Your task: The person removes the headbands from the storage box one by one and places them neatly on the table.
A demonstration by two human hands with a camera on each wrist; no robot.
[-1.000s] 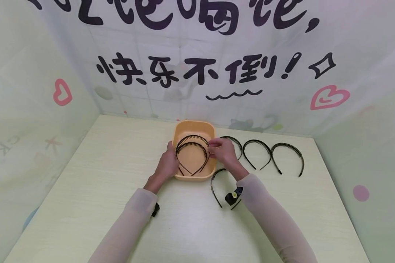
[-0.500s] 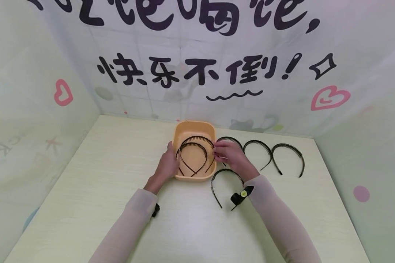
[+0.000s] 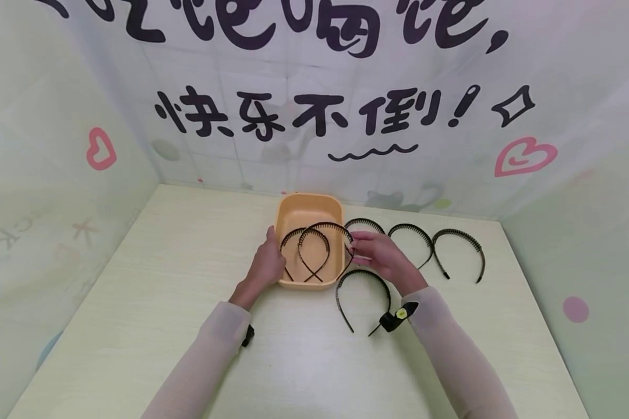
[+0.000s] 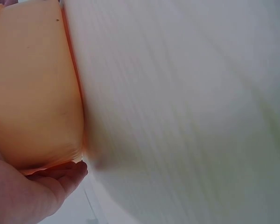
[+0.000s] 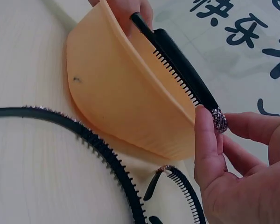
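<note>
A peach-coloured plastic box (image 3: pixel 309 286) stands near the back of the table. My left hand (image 3: pixel 269 256) grips its left wall, and the left wrist view shows bent fingers (image 4: pixel 67 179) at the box's lower corner. Between thumb and fingers, my right hand (image 3: pixel 378 253) pinches a black toothed hairband (image 5: pixel 184 65), which has a glittery section by the fingertips. This hairband is raised over the box's right rim, its curve overlapping the opening in the head view. Inside the box lies another toothed hairband (image 3: pixel 291 234).
On the table right of the box, a row of dark hairbands (image 3: pixel 458 233) lies along the back, one partly behind the right hand. A separate hairband (image 3: pixel 364 271) lies nearer the front, beneath the right wrist. A printed cloth wall (image 3: pixel 304 169) rises directly behind the box.
My right hand has moved rightward and slightly toward me, taking the pinched hairband from over the box's middle to its right rim. The left hand and box stay in place.
</note>
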